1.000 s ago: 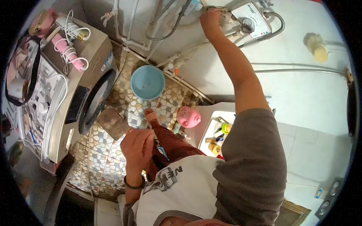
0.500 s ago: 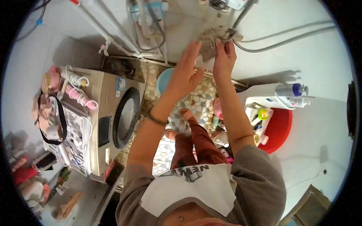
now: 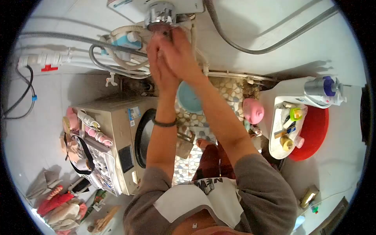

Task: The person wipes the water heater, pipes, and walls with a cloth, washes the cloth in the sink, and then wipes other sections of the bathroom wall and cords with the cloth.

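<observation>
My left hand (image 3: 159, 68) and my right hand (image 3: 178, 53) are raised and pressed together at the top of the view, right below a round chrome fitting (image 3: 160, 15). A dark band circles my left wrist. My right hand partly covers the left one. Fingers of both are closed, with the tips close to or touching the underside of the fitting; contact cannot be made out. A small dark spot shows between the fingertips, too unclear to name. Behind my forearms, a light blue basin (image 3: 190, 98) stands on the pebble-patterned floor.
To the left stands a washing machine (image 3: 113, 117) with clutter on top. Grey hoses (image 3: 86, 39) and white pipes run along the walls. At right are a pink container (image 3: 253, 111), a white tray (image 3: 276, 147) of small items, pump bottles (image 3: 323, 86) and a red basin (image 3: 319, 135).
My hands have moved left and come together at the chrome fitting. The greyish cloth they handled before no longer shows. The view has shifted and turned.
</observation>
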Motion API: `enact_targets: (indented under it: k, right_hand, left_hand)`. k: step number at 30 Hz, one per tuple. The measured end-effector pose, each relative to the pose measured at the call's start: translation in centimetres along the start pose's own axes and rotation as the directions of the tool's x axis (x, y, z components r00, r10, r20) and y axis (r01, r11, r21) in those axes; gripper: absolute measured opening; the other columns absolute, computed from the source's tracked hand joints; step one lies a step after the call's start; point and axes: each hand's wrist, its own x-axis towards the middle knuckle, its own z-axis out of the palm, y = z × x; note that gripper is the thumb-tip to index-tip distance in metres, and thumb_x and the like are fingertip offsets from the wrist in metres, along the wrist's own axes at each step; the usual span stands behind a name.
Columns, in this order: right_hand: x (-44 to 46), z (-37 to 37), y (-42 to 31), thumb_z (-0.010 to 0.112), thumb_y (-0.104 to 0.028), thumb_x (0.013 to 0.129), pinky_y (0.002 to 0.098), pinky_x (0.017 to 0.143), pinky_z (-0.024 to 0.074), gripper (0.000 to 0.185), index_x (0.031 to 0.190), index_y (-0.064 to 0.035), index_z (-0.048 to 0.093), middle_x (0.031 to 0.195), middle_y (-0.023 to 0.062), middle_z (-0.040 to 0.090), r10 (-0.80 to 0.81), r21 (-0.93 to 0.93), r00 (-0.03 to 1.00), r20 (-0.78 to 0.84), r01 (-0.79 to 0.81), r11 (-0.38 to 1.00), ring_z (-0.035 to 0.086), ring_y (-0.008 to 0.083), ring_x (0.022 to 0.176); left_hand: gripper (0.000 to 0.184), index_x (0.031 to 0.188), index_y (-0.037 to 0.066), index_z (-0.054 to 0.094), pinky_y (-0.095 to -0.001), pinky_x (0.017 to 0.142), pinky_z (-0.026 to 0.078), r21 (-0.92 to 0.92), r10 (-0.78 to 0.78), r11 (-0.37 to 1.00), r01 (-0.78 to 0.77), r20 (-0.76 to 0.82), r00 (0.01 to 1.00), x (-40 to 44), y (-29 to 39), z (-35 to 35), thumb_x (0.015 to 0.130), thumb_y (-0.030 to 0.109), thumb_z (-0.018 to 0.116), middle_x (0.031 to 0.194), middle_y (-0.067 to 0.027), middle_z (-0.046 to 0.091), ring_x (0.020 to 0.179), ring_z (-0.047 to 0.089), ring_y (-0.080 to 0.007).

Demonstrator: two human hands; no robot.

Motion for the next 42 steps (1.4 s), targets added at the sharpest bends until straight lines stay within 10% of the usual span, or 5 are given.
enact_targets:
  k: [5, 22, 29, 39, 42]
  right_hand:
    - [0.3, 1.8, 5.6, 0.059, -0.029, 0.091, 0.0526, 0.093, 0.0406, 0.034, 0.100, 0.0041, 0.061, 0.111, 0.0298, 0.058, -0.119, -0.267, 0.981, -0.150, 0.076, 0.961, 0.049, 0.0474, 0.107]
    - [1.2, 4.3, 6.9, 0.057, -0.017, 0.094, 0.0404, 0.057, 0.0435, 0.022, 0.082, 0.0011, 0.061, 0.069, 0.0166, 0.059, -0.451, -0.535, 0.716, -0.533, 0.129, 0.835, 0.054, 0.0333, 0.058]
    - [-0.1, 2.8, 3.9, 0.059, -0.017, 0.093, 0.0353, 0.057, 0.0402, 0.023, 0.079, 0.0014, 0.061, 0.064, 0.0120, 0.056, 0.286, 0.179, 0.800, -0.528, -0.224, 0.958, 0.050, 0.0238, 0.057]
    - [1.5, 3.5, 2.9, 0.063, -0.015, 0.086, 0.0537, 0.090, 0.0439, 0.026, 0.107, -0.0001, 0.062, 0.104, 0.0258, 0.059, -0.326, -0.571, 0.870, -0.370, 0.063, 0.819, 0.055, 0.0468, 0.099]
    - [1.2, 2.3, 3.7, 0.060, -0.014, 0.087, 0.0543, 0.086, 0.0460, 0.024, 0.107, -0.0011, 0.062, 0.101, 0.0253, 0.062, 0.198, -0.338, 0.948, -0.250, -0.277, 0.899, 0.059, 0.0465, 0.097]
  left_hand:
    - [0.053, 0.145, 0.001, 0.041, -0.0380, 0.115, 0.029, -0.672, -0.296, 0.574, 0.468, 0.363, 0.884, 0.8, -0.8, -1.9, 0.106, 0.036, 0.033, 0.152, -0.0154, 0.040, 0.135, 0.042, -0.0259]
    - [0.076, 0.147, -0.003, 0.035, -0.0384, 0.111, 0.032, -0.393, -0.297, 0.834, 0.388, 0.272, 0.915, -0.1, -0.6, -0.9, 0.101, 0.057, 0.039, 0.147, -0.0176, 0.043, 0.134, 0.043, -0.0274]
    - [0.067, 0.144, -0.001, 0.040, -0.0339, 0.102, 0.039, -0.106, -0.446, 0.846, 0.523, 0.396, 0.803, -7.0, -3.6, -5.7, 0.103, 0.052, 0.037, 0.140, -0.0124, 0.049, 0.125, 0.048, -0.0215]
    - [0.046, 0.139, 0.004, 0.048, -0.0351, 0.092, 0.045, 0.018, -0.555, 0.776, 0.631, 0.496, 0.668, -16.8, 2.2, -11.6, 0.104, 0.034, 0.047, 0.140, -0.0108, 0.048, 0.118, 0.055, -0.0228]
    - [0.047, 0.138, 0.004, 0.049, -0.0360, 0.092, 0.046, 0.036, -0.559, 0.782, 0.622, 0.483, 0.674, -17.8, 3.0, -11.4, 0.103, 0.034, 0.051, 0.139, -0.0106, 0.049, 0.116, 0.058, -0.0239]
